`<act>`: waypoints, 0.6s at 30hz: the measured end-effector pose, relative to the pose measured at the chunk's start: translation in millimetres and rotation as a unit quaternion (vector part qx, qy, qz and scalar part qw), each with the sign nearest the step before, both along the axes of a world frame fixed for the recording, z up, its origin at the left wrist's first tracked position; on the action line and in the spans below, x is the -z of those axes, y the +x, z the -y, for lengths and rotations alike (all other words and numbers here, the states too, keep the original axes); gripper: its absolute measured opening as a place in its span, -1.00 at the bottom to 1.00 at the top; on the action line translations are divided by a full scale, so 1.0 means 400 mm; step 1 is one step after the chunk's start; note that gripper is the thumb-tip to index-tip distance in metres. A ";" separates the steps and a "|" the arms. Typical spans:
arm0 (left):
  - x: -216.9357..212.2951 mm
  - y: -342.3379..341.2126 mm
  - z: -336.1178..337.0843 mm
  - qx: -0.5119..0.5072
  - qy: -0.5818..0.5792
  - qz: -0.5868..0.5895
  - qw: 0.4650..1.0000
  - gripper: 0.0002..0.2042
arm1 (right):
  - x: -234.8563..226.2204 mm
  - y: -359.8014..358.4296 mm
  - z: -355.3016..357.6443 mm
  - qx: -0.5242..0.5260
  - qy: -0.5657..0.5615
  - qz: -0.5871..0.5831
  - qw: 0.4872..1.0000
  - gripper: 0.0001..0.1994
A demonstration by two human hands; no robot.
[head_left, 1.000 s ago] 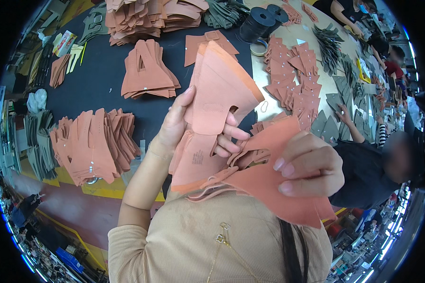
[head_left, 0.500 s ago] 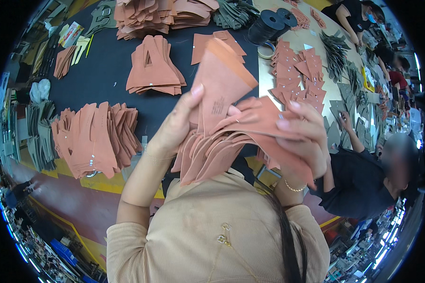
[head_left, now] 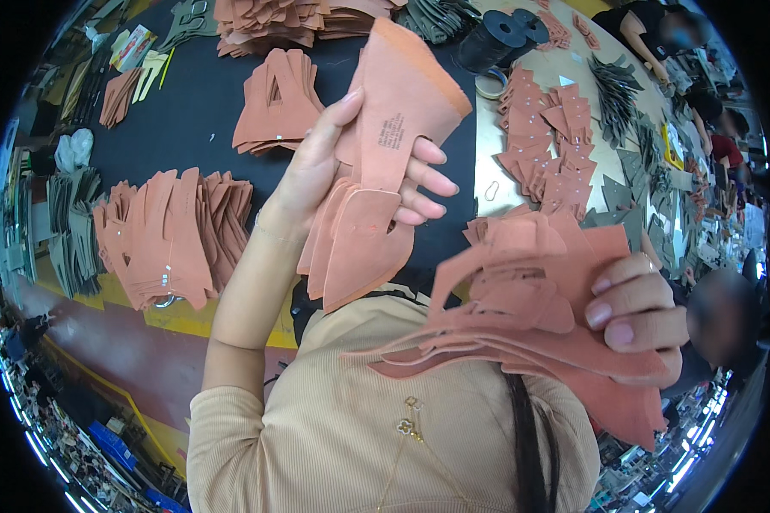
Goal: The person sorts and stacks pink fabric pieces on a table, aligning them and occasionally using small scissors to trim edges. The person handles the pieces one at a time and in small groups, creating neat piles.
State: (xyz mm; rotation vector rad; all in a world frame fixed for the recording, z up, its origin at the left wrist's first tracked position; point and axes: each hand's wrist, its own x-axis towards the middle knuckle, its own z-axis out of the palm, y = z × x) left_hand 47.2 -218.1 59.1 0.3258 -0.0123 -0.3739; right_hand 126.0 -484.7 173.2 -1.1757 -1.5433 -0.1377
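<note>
In my left hand is a small bunch of salmon leather pieces, gripped by their narrow middles. The wide orange-edged end points up and away, and rounded ends hang below my palm. Dark print marks the face of the front piece. My right hand grips a thicker stack of salmon leather pieces by its right side, near my chest. That stack fans out toward the left, its layers loose and curling. The two bundles are apart. Fingertips of my left hand come out past the right edge of its bunch.
Upright salmon pieces stand at the table's left, beside grey-green ones. Another salmon pile lies on the dark mat. Black spools and a tape roll are at the back. A co-worker is close on my right.
The pieces have parted into two bundles. My right hand has moved right and nearer with the thicker stack; my left hand has risen slightly with the smaller bunch.
</note>
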 end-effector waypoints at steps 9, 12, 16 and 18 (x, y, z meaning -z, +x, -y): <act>-0.076 -0.022 0.047 -0.066 0.300 -0.057 0.950 -0.30 | 0.066 0.026 -0.120 0.141 -0.128 -0.042 0.981 -0.76; -0.098 -0.029 0.041 -0.043 0.348 -0.052 0.935 -0.34 | 0.108 0.038 -0.163 0.203 -0.077 -0.073 0.973 -0.71; -0.103 -0.032 0.048 -0.037 0.351 -0.046 0.935 -0.35 | 0.126 0.052 -0.165 0.191 -0.121 -0.138 0.964 -0.68; -0.100 -0.030 0.051 -0.038 0.349 -0.030 0.936 -0.38 | 0.130 0.048 -0.157 0.185 -0.142 -0.162 0.959 -0.66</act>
